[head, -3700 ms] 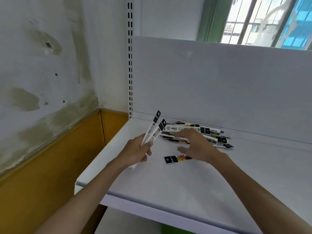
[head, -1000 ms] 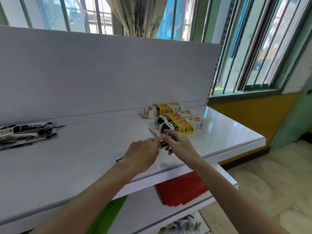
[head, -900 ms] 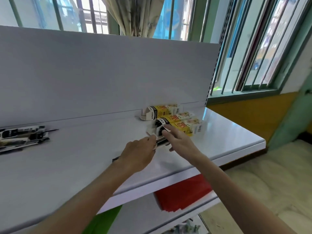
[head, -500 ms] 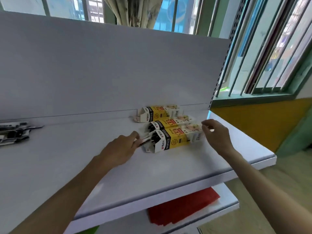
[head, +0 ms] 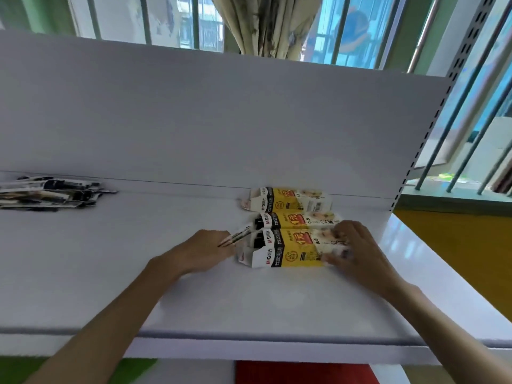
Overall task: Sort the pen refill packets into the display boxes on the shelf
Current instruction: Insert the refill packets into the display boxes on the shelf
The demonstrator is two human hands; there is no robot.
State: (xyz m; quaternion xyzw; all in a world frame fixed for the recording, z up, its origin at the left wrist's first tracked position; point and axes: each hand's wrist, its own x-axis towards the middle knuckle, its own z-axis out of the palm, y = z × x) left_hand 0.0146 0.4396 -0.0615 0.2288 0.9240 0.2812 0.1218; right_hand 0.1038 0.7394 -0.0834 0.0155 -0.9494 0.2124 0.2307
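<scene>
The left hand [head: 205, 250] pinches a few refill packets [head: 235, 236], tips at the open end of the front box [head: 288, 249]. At 3 o'clock, the right hand [head: 357, 253] curls its fingers over that box's far end. Two more boxes [head: 293, 220] lie behind it. Loose packets [head: 50, 193] are piled at 9 o'clock on the shelf [head: 249, 309].

R hand [head: 357, 253], clear of the boxes' right end 0.5 s ago, now grips right end of front display box [head: 288, 246]. L hand [head: 205, 250] has brought its refill packets [head: 235, 236] closer, tips now at that box's open left end.
</scene>
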